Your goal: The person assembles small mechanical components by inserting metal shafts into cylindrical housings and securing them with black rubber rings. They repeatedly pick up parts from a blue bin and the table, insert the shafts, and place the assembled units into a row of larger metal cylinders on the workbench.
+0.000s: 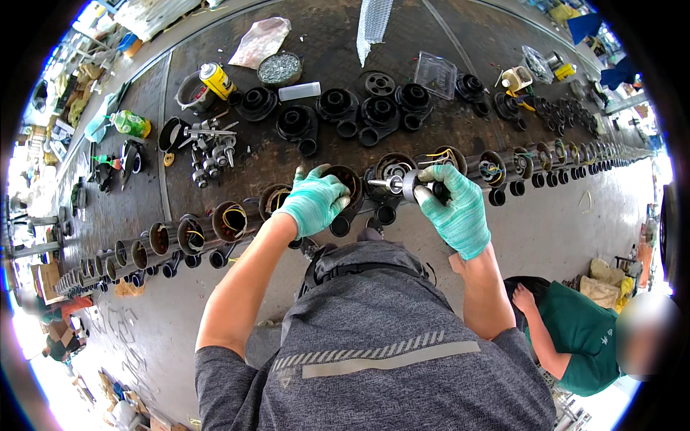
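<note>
Both my hands wear mint-green work gloves. My left hand (315, 204) lies on a dark round motor housing (350, 179) at the table's near edge, its fingers bent over the housing's rim. My right hand (454, 210) grips a motor rotor (411, 185), whose silver shaft points left. The rotor is just in front of another open housing (395, 167), and a black part behind it is partly covered by my fingers. Right of it, a housing with yellow wires (447, 155) stands partly behind my right hand.
A long row of open housings (190, 233) follows the table's near edge. Farther back are black castings (295, 123), loose rotors (214, 147), a spray can (217, 80), a bowl of small parts (279, 68) and a plastic bag (261, 41). A person in green (575, 337) is at lower right.
</note>
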Tool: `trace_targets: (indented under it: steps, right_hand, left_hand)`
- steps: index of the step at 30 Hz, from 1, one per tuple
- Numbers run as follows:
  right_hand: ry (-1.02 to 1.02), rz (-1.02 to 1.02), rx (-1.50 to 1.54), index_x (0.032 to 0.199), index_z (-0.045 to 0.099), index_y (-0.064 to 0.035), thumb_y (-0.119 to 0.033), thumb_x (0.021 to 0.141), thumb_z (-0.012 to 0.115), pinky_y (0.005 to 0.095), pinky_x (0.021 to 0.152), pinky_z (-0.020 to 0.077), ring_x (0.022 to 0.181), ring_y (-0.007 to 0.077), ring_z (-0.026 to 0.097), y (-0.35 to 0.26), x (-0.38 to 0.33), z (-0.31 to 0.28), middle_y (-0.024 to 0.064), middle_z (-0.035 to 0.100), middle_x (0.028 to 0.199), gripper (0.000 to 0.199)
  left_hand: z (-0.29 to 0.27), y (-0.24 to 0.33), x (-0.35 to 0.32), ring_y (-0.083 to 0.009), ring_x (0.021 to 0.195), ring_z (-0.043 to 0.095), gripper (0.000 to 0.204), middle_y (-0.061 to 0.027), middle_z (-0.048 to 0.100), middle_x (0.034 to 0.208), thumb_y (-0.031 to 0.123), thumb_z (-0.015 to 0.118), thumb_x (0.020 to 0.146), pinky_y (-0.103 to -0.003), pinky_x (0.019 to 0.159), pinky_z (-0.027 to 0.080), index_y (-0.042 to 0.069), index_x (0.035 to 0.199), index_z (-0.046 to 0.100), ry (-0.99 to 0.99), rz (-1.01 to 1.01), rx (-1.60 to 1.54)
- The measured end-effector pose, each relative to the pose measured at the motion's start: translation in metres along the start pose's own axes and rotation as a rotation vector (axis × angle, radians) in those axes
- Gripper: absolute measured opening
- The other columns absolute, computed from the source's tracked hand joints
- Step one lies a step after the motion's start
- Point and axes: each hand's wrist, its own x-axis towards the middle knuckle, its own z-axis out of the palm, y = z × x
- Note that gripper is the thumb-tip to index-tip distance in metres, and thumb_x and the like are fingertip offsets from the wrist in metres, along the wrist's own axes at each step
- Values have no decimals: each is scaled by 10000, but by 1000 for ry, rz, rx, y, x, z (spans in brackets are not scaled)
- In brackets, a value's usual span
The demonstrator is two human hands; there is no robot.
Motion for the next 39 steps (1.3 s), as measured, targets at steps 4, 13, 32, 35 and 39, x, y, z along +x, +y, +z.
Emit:
trace_targets:
  steps: [4,13,32,35,39]
  right_hand:
    - [-15,-31,-35,1123,732,-31,-48,888,825,297,754,603,817,135,741,-3,5,7,80,783,980,254]
    - [-25,-45,-18,1115,733,-33,-57,892,827,303,766,609,830,157,756,-5,10,7,86,785,991,243]
    - [-370,-187,-406,1088,709,-107,-289,966,706,485,786,595,886,373,732,1,57,108,130,726,993,219]
    - [-395,-177,-486,1075,708,-113,-286,970,703,491,777,594,876,371,730,-9,64,114,132,723,983,203]
    - [-384,-195,-481,1067,711,-125,-292,977,700,488,760,595,871,375,726,-10,58,121,136,721,978,190]
  left_hand:
    - [-5,14,6,-385,1461,480,320,-73,688,1355,340,692,1003,-685,1258,232,190,1278,757,-6,-58,117]
    - [-17,21,23,-373,1340,565,270,-75,710,1215,305,710,963,-628,1234,314,166,1184,779,-144,-99,205]
    - [7,-36,-30,-403,1308,598,206,-107,728,1140,125,856,784,-500,1125,486,66,971,793,363,280,-295]
    - [10,-39,-30,-402,1307,598,202,-110,724,1143,130,855,788,-496,1121,490,66,969,791,385,300,-306]
    - [17,-46,-30,-413,1243,619,274,-141,703,1161,112,894,732,-500,1040,533,75,987,798,434,341,-282]
